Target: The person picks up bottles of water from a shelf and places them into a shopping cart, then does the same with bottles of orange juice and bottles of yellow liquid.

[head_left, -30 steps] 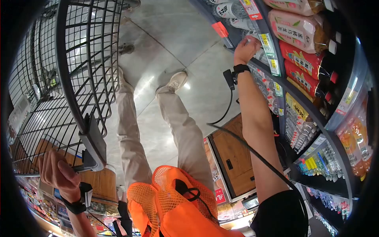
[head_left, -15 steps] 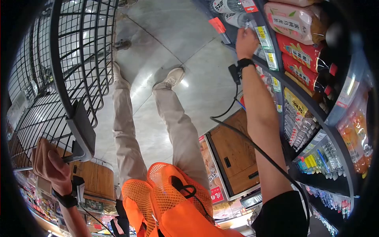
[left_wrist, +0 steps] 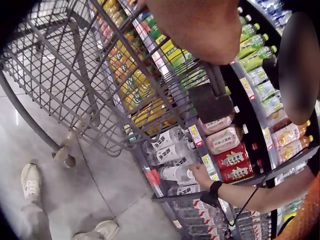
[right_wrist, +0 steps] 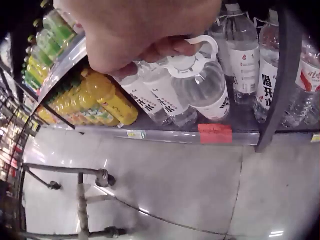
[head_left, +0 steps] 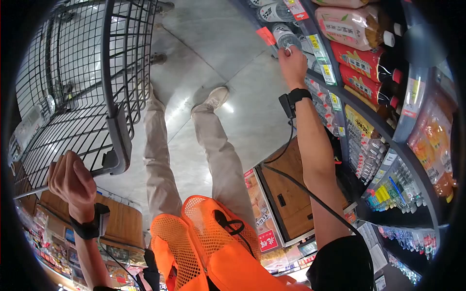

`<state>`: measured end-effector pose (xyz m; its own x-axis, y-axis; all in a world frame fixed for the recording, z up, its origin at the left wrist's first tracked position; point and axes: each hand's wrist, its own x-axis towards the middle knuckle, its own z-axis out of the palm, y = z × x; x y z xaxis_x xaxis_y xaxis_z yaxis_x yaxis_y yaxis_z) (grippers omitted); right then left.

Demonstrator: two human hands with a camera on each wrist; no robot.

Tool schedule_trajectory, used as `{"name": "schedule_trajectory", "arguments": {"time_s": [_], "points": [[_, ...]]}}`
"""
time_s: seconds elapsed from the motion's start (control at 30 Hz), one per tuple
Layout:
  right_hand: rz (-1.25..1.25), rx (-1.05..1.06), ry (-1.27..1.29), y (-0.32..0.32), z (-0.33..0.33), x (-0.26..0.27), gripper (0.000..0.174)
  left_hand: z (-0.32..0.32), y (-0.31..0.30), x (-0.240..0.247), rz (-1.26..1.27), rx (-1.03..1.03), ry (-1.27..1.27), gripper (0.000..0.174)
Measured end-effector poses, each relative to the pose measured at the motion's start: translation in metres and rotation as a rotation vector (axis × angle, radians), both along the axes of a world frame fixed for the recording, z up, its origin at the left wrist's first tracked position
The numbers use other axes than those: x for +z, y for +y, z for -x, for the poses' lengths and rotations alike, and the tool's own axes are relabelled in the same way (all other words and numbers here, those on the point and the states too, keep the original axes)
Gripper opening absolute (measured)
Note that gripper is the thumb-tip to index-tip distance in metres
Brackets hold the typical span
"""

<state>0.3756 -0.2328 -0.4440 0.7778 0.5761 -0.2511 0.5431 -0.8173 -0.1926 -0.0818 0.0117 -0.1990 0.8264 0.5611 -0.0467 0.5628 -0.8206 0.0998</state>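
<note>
My right hand (head_left: 293, 67) is at the front of a shelf, its fingers curled at the white carry ring (right_wrist: 207, 47) on a clear water bottle's neck. That bottle (right_wrist: 212, 95) has a white label and leans at the shelf's front edge, above a red tag (right_wrist: 215, 133). Similar water bottles (right_wrist: 162, 97) stand close beside it. On the other side, my left hand (head_left: 73, 180) grips the handle (head_left: 104, 169) of a wire shopping cart (head_left: 77, 97). In the left wrist view, the left hand (left_wrist: 200, 27) fills the top and partly covers the handle.
Pink-labelled tea bottles (head_left: 342, 26) and red-labelled bottles (head_left: 357, 59) lie on the neighbouring shelf. Yellow drink bottles (right_wrist: 107, 100) stand further along the lower row. A wooden cabinet (head_left: 291, 194) is near my right side. Grey tiled floor (head_left: 194, 53) lies between cart and shelf.
My right hand has drawn back slightly from deeper among the bottles, and a water bottle now shows at its fingers near the shelf edge. The left hand keeps its grip on the cart.
</note>
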Motion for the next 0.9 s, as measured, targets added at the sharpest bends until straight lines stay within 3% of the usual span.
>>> {"name": "schedule_trajectory", "arguments": {"time_s": [0.2,0.3,0.47,0.57,0.73,0.8,0.9], "points": [[-0.213,-0.018,-0.187,-0.014,-0.035,-0.001,0.032,-0.010,0.001,0.009,0.014,-0.008,0.013,0.024],[-0.209,-0.164,-0.326,-0.008,-0.031,0.014,0.033,-0.012,0.001,0.011,0.030,0.006,-0.024,0.024],[-0.312,-0.042,-0.379,-0.029,-0.006,0.020,0.035,-0.012,0.002,0.010,0.020,0.003,-0.005,0.023],[-0.438,-0.013,-0.267,-0.022,0.034,0.074,0.032,-0.012,0.002,0.013,0.026,0.006,0.011,0.022],[-0.398,0.112,-0.111,-0.023,0.106,0.203,0.032,-0.018,0.001,0.020,0.044,0.012,0.016,0.017],[-0.344,0.052,-0.024,-0.017,0.132,0.267,0.033,-0.017,0.001,0.021,0.036,0.012,-0.007,0.016],[-0.250,0.292,-0.051,0.003,0.152,0.357,0.032,-0.015,0.000,0.018,0.025,0.046,-0.025,0.015]]}}
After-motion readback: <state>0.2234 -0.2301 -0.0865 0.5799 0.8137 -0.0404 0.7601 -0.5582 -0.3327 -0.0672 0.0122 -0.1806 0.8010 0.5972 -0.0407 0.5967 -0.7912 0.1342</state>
